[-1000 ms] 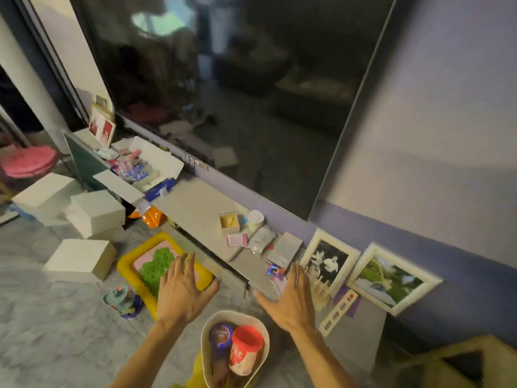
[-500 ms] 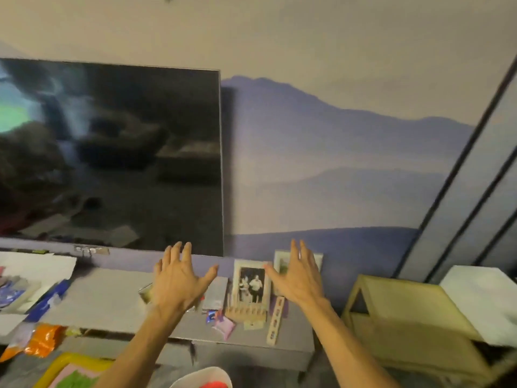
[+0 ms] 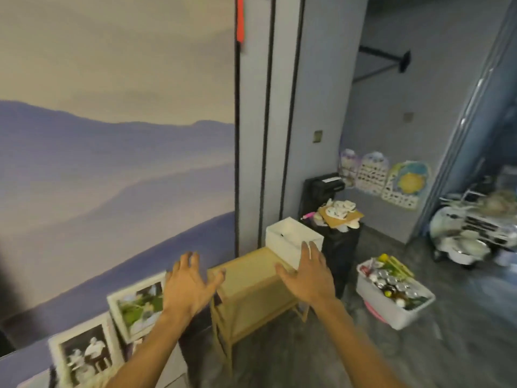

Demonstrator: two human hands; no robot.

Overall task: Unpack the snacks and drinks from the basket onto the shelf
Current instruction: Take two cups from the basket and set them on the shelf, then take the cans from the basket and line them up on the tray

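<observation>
Viewpoint swings right since the earlier frame, television lost, wooden shelf [image 3: 251,273] now central | left hand [image 3: 190,289] and right hand [image 3: 310,275] raised before it, fingers spread, holding and touching nothing | white bin [image 3: 391,313] of cans [image 3: 391,279] on floor [image 3: 307,359], right of shelf.

At left, a mural [image 3: 112,141] of purple-blue ridges under a cream sky. The shelf [image 3: 251,278] at centre is pale tan. Behind it the box [image 3: 291,240] is white and the bin [image 3: 344,253] black. Lower left, white frames [image 3: 114,312]: one photo [image 3: 84,357] black-and-white, the other [image 3: 140,303] green. Lower right, a white crate [image 3: 389,309] of silver cans [image 3: 391,278] on a grey marbled floor [image 3: 419,359].
</observation>
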